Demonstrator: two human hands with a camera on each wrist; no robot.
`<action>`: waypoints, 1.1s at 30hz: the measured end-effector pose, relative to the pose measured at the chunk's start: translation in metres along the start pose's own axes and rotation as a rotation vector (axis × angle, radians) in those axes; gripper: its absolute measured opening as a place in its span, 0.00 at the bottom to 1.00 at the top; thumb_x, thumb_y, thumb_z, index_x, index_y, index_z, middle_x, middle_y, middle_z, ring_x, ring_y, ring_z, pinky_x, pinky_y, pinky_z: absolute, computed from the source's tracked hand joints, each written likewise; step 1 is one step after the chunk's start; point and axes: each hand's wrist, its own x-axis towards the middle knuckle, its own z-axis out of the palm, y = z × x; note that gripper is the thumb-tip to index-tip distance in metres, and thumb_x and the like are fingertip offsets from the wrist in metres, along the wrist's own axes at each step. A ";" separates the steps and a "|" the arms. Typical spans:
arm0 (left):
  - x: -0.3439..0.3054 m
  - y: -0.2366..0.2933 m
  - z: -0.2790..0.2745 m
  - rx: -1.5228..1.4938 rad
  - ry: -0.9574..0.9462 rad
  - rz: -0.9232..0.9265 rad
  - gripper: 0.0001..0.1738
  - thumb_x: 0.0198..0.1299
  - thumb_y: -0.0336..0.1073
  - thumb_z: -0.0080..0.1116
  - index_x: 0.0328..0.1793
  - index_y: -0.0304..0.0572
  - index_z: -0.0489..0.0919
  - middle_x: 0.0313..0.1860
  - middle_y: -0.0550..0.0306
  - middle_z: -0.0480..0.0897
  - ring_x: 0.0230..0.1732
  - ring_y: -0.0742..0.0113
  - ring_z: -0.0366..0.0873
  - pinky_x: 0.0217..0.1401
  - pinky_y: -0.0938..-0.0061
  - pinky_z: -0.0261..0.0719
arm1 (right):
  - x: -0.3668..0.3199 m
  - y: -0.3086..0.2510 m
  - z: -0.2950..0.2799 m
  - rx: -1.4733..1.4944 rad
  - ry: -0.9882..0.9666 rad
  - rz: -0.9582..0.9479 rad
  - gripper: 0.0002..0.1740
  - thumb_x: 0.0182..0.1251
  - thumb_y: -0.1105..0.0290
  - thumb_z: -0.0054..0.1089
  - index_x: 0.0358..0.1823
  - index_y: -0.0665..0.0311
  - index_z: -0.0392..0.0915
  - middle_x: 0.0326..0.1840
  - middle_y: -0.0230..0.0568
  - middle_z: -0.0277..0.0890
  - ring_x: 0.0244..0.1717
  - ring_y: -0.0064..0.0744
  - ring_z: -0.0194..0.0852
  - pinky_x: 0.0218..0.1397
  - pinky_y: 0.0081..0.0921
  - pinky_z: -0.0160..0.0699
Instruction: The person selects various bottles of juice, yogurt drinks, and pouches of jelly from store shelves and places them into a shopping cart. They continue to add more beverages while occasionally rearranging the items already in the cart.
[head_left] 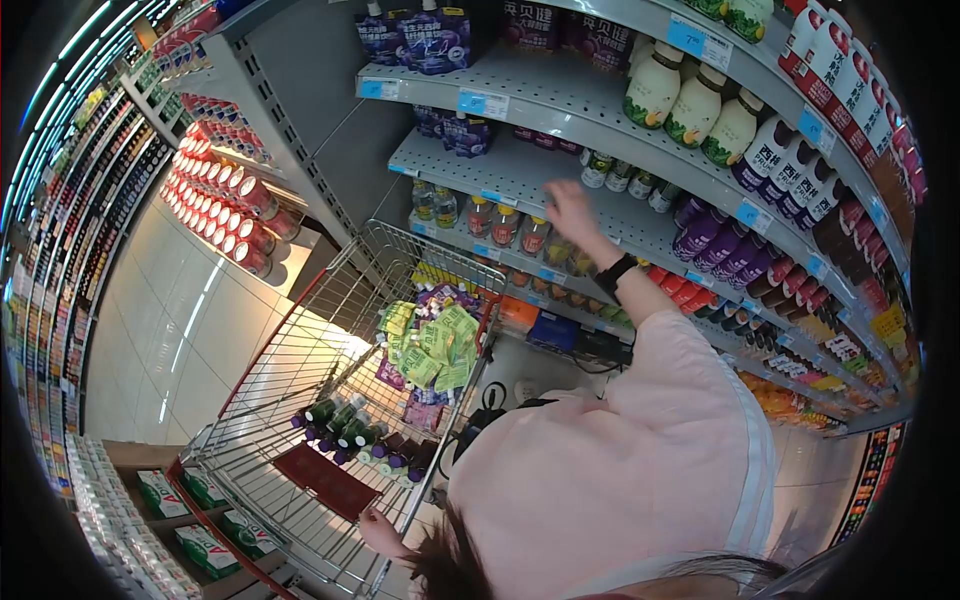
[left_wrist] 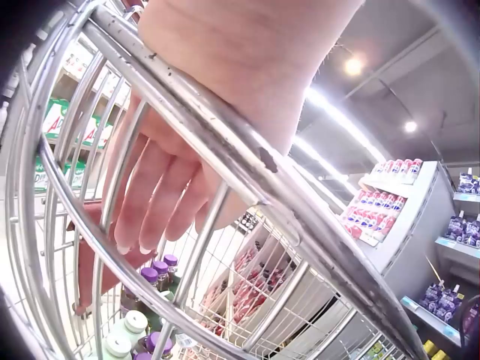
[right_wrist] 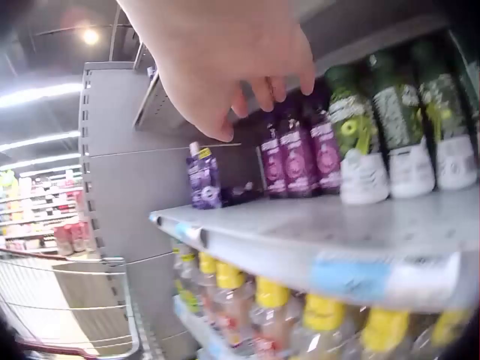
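My right hand reaches in over a shelf with its fingers spread and loosely bent, holding nothing. In the right wrist view its fingertips hang just above purple bottles, beside green-capped bottles with white lower halves. A purple spouted pouch stands further left on the same shelf. Over the shopping cart's side rail lies my left wrist, and the left hand hangs inside the cart with relaxed fingers, above purple-capped bottles. Green packets are piled at the cart's far end.
Yellow-capped bottles line the shelf below. White bottles with green patterns stand on a higher shelf. To the left are stacked red-and-white cans on a lit display, and boxes sit beside the cart's handle.
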 end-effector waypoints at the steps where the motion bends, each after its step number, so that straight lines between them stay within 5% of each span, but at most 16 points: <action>1: -0.001 -0.002 0.001 0.008 0.016 0.006 0.13 0.56 0.37 0.51 0.35 0.33 0.79 0.30 0.41 0.80 0.33 0.44 0.77 0.36 0.58 0.73 | 0.007 0.015 -0.014 -0.150 0.060 0.000 0.20 0.53 0.67 0.54 0.49 0.60 0.71 0.48 0.45 0.71 0.56 0.46 0.64 0.55 0.42 0.65; 4: -0.001 -0.003 0.002 0.009 0.034 0.006 0.12 0.56 0.37 0.52 0.35 0.34 0.79 0.31 0.42 0.80 0.32 0.44 0.77 0.35 0.59 0.73 | 0.023 0.049 -0.056 -0.432 0.030 0.146 0.20 0.58 0.61 0.53 0.51 0.60 0.69 0.55 0.47 0.67 0.60 0.45 0.59 0.59 0.36 0.62; 7: -0.003 0.003 0.000 0.031 0.066 -0.013 0.12 0.56 0.37 0.53 0.34 0.34 0.79 0.29 0.43 0.80 0.32 0.46 0.77 0.34 0.61 0.74 | 0.039 0.091 -0.068 -0.356 -0.046 0.353 0.20 0.60 0.59 0.50 0.51 0.60 0.69 0.54 0.50 0.67 0.56 0.46 0.64 0.56 0.35 0.65; 14: -0.007 0.009 -0.002 0.026 0.121 -0.057 0.12 0.56 0.37 0.54 0.32 0.32 0.79 0.27 0.43 0.79 0.30 0.47 0.77 0.33 0.61 0.73 | 0.030 0.178 -0.063 -0.274 0.355 -0.056 0.20 0.61 0.56 0.49 0.49 0.62 0.71 0.50 0.49 0.71 0.49 0.46 0.70 0.51 0.34 0.70; 33: -0.009 0.009 -0.003 0.056 0.166 -0.058 0.12 0.56 0.39 0.54 0.34 0.36 0.79 0.29 0.44 0.80 0.30 0.46 0.77 0.32 0.60 0.73 | 0.046 0.141 -0.067 -0.390 0.167 -0.045 0.18 0.63 0.56 0.48 0.44 0.62 0.73 0.44 0.46 0.74 0.44 0.45 0.72 0.49 0.32 0.72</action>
